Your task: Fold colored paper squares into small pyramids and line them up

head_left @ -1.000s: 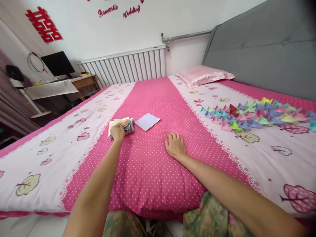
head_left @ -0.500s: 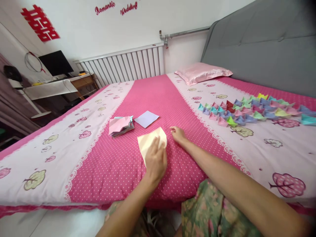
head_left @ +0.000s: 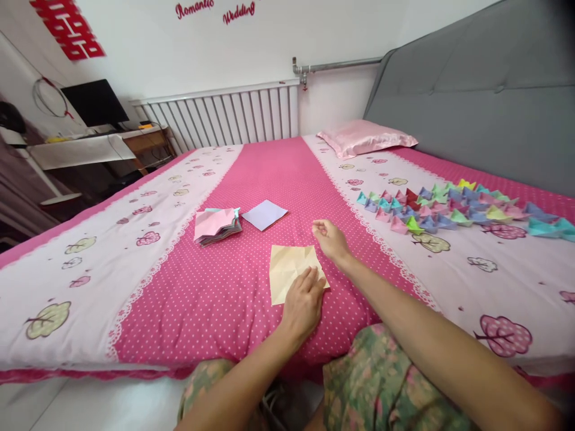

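- Yellow paper sheet (head_left: 291,270): a pale, creased square lying flat on the pink dotted strip of the bedspread (head_left: 215,299), close to the near edge of the bed and straight ahead of the person.
- Left hand (head_left: 304,302): palm down, fingers flat and spread on the sheet's near right corner, pressing rather than pinching; nothing is closed inside it. The rest of the sheet stretches away from this hand, forward and to the left.
- Right hand (head_left: 331,239): hovers just beside the sheet's far right corner, fingers loosely curled and empty; whether it touches the paper is too fine to tell. Both hands sit on the sheet's right side, the left one nearer the body.
- Stack of coloured papers (head_left: 215,225): further out to the left, pink on top, with a single lilac sheet (head_left: 265,214) just beside it.
- Folded paper shapes (head_left: 449,209): many small ones in rows, well apart on the right, on the white part of the cover.
- Pink pillow (head_left: 366,136) lies by the grey headboard (head_left: 471,102).
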`<move>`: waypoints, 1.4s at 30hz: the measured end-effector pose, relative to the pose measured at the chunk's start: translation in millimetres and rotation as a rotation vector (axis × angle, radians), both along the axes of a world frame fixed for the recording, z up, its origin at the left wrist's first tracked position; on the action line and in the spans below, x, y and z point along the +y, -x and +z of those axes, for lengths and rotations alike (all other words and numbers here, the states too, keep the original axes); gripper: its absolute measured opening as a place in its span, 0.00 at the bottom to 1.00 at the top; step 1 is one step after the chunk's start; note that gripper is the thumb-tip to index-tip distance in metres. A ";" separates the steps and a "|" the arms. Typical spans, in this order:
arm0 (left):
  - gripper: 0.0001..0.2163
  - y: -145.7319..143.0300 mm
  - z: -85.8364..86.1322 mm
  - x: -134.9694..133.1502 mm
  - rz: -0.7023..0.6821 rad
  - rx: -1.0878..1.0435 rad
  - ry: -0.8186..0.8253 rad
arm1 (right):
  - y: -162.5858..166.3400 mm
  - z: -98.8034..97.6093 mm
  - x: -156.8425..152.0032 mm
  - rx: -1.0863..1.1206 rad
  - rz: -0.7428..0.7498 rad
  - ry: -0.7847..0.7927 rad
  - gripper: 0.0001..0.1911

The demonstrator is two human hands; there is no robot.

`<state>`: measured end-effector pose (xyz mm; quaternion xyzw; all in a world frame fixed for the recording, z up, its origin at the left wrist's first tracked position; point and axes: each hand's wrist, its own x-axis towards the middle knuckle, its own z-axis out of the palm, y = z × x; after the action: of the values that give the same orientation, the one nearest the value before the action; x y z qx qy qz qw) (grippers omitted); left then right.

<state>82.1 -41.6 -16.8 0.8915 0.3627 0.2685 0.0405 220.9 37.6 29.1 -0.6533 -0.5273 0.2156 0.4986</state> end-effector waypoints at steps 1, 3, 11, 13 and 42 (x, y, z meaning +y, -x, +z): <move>0.16 -0.6 2.1 -0.5 0.005 -0.002 0.031 | 4.5 2.2 -2.5 -0.011 0.041 -0.023 0.14; 0.18 0.3 9.6 -1.4 -0.002 -0.027 0.103 | 13.9 5.8 -8.8 -0.044 0.134 -0.069 0.15; 0.18 34.5 22.9 21.9 0.075 -0.148 0.229 | 64.6 -1.7 -40.4 -0.227 0.593 -0.048 0.26; 0.20 40.6 12.1 28.5 0.062 -0.011 0.151 | 73.5 -12.0 -43.5 -0.295 0.618 0.024 0.29; 0.26 68.5 8.0 69.9 0.724 0.284 0.196 | 20.3 -49.1 -5.9 -0.613 0.110 0.271 0.31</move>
<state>13.6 28.3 -8.7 0.7262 0.6792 0.1037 -0.0225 200.6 31.8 -20.0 -0.7185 -0.6539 0.1039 0.2131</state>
